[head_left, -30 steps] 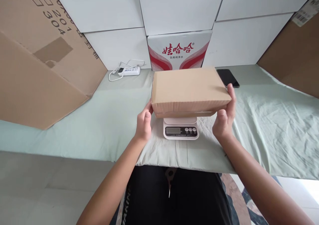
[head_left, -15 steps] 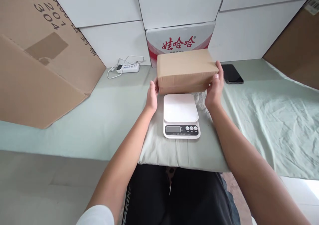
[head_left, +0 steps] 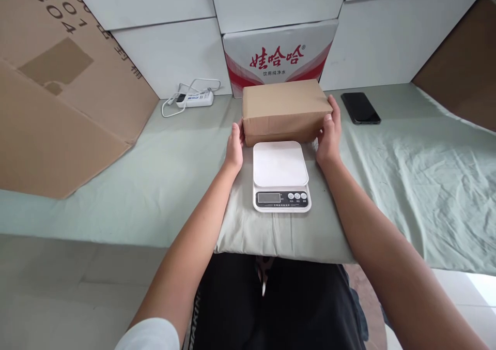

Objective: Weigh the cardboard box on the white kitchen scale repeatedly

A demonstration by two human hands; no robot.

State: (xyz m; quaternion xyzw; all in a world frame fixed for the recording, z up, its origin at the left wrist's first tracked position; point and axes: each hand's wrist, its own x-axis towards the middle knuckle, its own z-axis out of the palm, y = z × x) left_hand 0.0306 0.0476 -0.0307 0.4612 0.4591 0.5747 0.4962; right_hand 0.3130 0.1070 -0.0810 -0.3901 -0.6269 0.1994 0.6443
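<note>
A plain brown cardboard box (head_left: 287, 102) is held at its two ends, just behind a white digital kitchen scale (head_left: 280, 165). My left hand (head_left: 234, 146) presses the box's left end, thumb up and most fingers hidden behind it. At the other end, my right hand (head_left: 329, 133) grips the right side, with its thumb on the front corner and fingers round the edge. The scale's platform bears nothing, and its display looks blank. Whether the box's underside touches the cloth cannot be made out.
Behind stands a white and red printed carton (head_left: 279, 55) against white boxes. A black phone (head_left: 361, 108) lies to the right, a white power strip with cable (head_left: 195, 99) to the left. Large cardboard sheets (head_left: 70, 117) flank the green cloth (head_left: 186, 184).
The box has come down a little behind the scale and levelled out, with both hands still on it. More of the printed carton shows above it. The view has shifted slightly.
</note>
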